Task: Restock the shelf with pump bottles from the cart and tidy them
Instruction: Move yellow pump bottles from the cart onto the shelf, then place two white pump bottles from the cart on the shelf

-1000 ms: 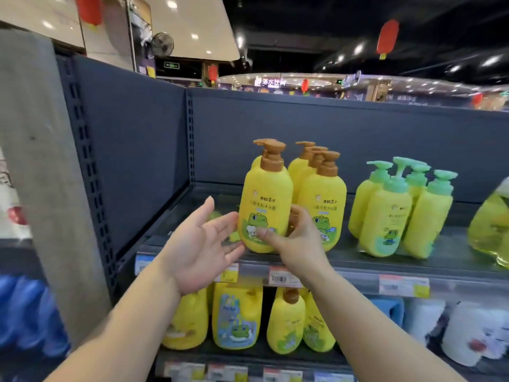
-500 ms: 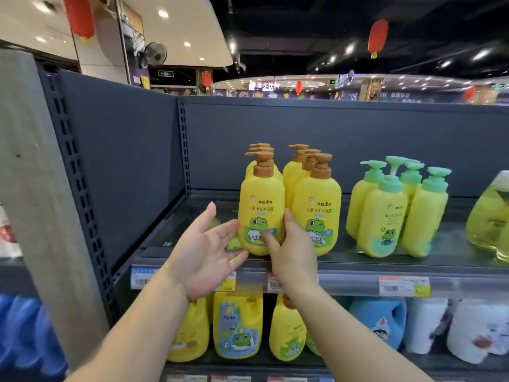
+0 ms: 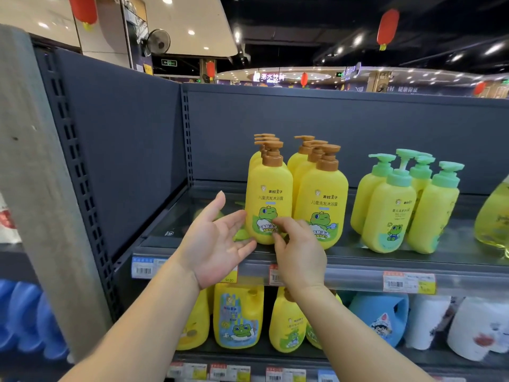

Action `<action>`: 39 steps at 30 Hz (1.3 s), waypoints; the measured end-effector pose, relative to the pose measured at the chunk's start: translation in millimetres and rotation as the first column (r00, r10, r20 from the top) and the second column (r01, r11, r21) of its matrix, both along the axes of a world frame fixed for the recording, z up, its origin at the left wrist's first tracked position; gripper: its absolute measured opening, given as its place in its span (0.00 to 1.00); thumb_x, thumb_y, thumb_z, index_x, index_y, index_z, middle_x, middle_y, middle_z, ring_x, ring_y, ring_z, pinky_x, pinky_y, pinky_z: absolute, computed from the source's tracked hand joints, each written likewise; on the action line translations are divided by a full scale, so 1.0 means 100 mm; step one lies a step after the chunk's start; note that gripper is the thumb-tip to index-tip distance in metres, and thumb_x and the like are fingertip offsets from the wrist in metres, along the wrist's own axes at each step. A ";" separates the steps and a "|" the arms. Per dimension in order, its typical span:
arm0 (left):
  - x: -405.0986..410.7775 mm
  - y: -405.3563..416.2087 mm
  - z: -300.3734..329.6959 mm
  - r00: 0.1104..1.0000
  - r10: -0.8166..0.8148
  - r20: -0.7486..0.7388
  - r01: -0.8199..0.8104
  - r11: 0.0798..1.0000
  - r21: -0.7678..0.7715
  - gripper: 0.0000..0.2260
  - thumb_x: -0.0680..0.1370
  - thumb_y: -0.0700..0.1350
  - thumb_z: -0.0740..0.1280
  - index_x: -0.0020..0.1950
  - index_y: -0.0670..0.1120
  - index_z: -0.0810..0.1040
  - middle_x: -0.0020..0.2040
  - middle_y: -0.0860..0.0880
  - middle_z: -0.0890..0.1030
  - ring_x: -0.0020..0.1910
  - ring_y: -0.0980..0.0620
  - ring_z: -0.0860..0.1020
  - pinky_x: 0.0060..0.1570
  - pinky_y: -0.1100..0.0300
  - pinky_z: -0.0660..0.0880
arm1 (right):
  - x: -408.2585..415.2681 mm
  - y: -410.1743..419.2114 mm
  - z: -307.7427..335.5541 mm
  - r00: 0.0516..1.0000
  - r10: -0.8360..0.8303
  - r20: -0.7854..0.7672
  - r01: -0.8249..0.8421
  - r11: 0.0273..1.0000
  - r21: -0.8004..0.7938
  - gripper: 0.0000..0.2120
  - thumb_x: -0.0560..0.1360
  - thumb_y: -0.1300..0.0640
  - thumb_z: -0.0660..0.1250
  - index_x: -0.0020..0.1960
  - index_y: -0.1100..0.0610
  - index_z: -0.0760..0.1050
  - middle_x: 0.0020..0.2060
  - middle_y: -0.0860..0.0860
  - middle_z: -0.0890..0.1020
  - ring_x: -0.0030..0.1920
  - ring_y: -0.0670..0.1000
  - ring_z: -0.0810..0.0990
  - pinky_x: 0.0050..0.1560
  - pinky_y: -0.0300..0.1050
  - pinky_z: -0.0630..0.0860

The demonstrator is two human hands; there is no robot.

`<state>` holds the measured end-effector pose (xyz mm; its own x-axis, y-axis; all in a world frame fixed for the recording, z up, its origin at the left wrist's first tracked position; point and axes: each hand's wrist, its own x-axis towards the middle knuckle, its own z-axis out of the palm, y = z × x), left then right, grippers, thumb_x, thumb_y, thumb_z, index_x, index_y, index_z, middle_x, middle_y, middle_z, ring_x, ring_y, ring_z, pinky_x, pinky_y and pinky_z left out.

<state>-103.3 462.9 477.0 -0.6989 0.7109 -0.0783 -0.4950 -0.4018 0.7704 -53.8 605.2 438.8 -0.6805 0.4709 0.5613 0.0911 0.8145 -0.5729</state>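
Two hands at front pump bottle (image 3: pixel 268 205), top shelf (image 3: pixel 358 264).
Bottle upright at shelf front edge, left row, brown-capped yellow bottles behind & beside. Left hand (image 3: pixel 217 241) open, palm up, fingers spread, fingertips just beside bottle's lower left. Right hand (image 3: pixel 298 253) fingertips on lower label, no full grasp. Green-capped bottles (image 3: pixel 405 205) stand to right.

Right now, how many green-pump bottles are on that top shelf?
4 that I can make out: the front bottle, one behind it to the left, one at the back, and one on the right. Others may be hidden behind these.
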 end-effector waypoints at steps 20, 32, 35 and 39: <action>0.89 -3.48 -1.10 0.809 0.567 0.156 -0.566 0.823 -0.050 0.24 0.73 0.60 0.59 0.62 0.47 0.78 0.65 0.45 0.79 0.69 0.39 0.71 0.71 0.40 0.59 | -0.04 -2.84 -0.96 0.557 0.829 0.044 -0.786 0.544 -0.292 0.06 0.70 0.57 0.74 0.39 0.47 0.80 0.35 0.45 0.83 0.36 0.42 0.81 0.41 0.34 0.76; 1.13 -5.38 -2.84 0.217 0.976 -0.002 -0.764 0.168 -0.623 0.09 0.79 0.44 0.64 0.57 0.47 0.77 0.54 0.47 0.81 0.51 0.52 0.78 0.50 0.56 0.75 | -0.24 -5.35 -2.73 0.193 0.823 0.535 -0.621 0.524 -0.582 0.11 0.71 0.56 0.72 0.34 0.47 0.74 0.34 0.46 0.81 0.38 0.47 0.79 0.36 0.31 0.72; 1.06 -5.50 -3.26 0.153 0.987 0.046 -0.718 0.143 -0.681 0.07 0.78 0.40 0.64 0.55 0.50 0.77 0.53 0.51 0.79 0.51 0.53 0.78 0.54 0.54 0.75 | -0.28 -5.50 -3.36 0.088 0.751 0.655 -0.561 0.581 -0.590 0.10 0.70 0.59 0.71 0.38 0.48 0.73 0.39 0.49 0.81 0.44 0.50 0.80 0.44 0.40 0.74; 0.94 -5.67 -3.69 0.130 0.988 0.080 -0.675 0.147 -0.723 0.10 0.79 0.38 0.62 0.50 0.54 0.77 0.52 0.52 0.79 0.50 0.55 0.76 0.54 0.54 0.73 | -0.36 -5.55 -4.08 -0.035 0.678 0.734 -0.608 0.568 -0.554 0.16 0.71 0.60 0.72 0.56 0.52 0.72 0.47 0.43 0.76 0.46 0.42 0.75 0.41 0.26 0.68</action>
